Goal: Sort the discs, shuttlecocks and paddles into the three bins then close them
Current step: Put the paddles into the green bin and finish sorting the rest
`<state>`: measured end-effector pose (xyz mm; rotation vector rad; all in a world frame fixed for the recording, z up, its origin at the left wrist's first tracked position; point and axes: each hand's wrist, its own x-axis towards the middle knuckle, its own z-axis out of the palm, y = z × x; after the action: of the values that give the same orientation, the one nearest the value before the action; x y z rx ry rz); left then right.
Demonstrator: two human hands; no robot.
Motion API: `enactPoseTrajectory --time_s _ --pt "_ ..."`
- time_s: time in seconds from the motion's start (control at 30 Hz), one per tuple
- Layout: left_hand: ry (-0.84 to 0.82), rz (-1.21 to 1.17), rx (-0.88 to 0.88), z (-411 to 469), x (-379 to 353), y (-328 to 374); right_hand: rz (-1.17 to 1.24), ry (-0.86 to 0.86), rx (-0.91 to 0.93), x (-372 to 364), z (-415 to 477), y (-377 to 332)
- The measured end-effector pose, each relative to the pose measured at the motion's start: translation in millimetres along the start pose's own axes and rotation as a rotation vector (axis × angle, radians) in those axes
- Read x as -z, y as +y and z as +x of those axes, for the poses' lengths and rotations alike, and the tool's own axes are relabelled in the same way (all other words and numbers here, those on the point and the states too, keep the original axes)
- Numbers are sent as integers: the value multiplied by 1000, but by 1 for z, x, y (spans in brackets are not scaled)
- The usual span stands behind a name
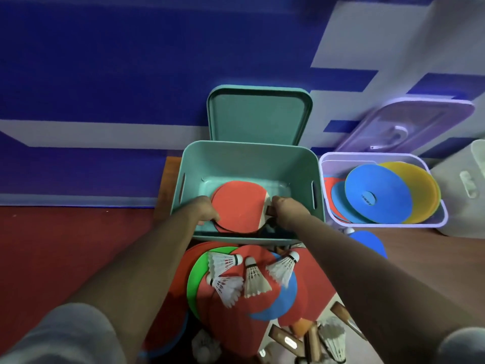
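Observation:
A red paddle (237, 203) lies tilted inside the open teal bin (249, 156). My left hand (203, 210) grips the left edge of its blade, and my right hand (287, 210) holds its wooden handle. A black-edged paddle shows under it. In front of the bin lies a pile of red, green and blue discs (265, 298) with several white shuttlecocks (253, 278) on top. The clear purple bin (336, 164) at the right holds blue, yellow and red discs (378, 197).
The teal lid (258, 114) stands upright behind its bin; a purple lid (409, 124) leans on the wall. A white bin (464, 185) sits at the far right. More paddle handles (286, 340) and a shuttlecock (334, 342) lie near the bottom. A blue disc (367, 241) lies on the floor.

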<state>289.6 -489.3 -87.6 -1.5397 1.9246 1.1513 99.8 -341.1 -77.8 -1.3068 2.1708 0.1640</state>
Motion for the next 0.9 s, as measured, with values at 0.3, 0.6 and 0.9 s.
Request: enactPoseTrajectory --time_s 0.3,0.6,0.9 --pt "181 -572 -368 -94 18 14 415 417 175 38 -82 -14" --pt "289 -756 -470 -192 -54 -50 427 436 357 -27 -183 -24" --pt "412 69 -562 -173 -138 -107 158 299 254 -96 -179 -23"
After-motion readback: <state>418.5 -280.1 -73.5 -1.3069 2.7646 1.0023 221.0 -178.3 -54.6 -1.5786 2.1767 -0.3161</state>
